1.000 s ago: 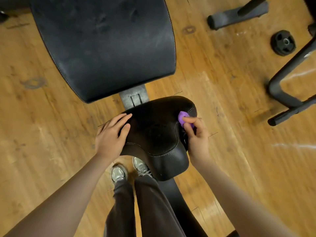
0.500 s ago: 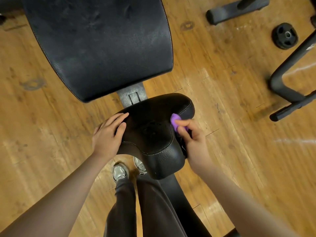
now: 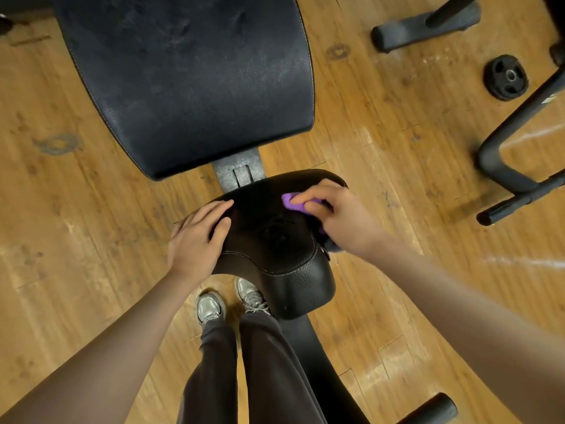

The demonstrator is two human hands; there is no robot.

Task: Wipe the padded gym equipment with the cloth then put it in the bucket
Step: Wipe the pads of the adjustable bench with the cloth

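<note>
My left hand (image 3: 195,237) flat steadying the seat pad (image 3: 275,240), my right hand (image 3: 333,215) pinching the purple cloth (image 3: 290,203) should press firmly across overlapping strokes.

A single head-worn wide-angle view looks almost straight down from standing height. The person's own legs and shoes (image 3: 211,307) sit at the lower centre of the frame, both forearms entering from the bottom corners. The small black seat pad (image 3: 275,240) lies close below at centre, the large back pad (image 3: 189,81) fills the upper left, and wooden floor (image 3: 382,142) bends outward at the edges.
</note>
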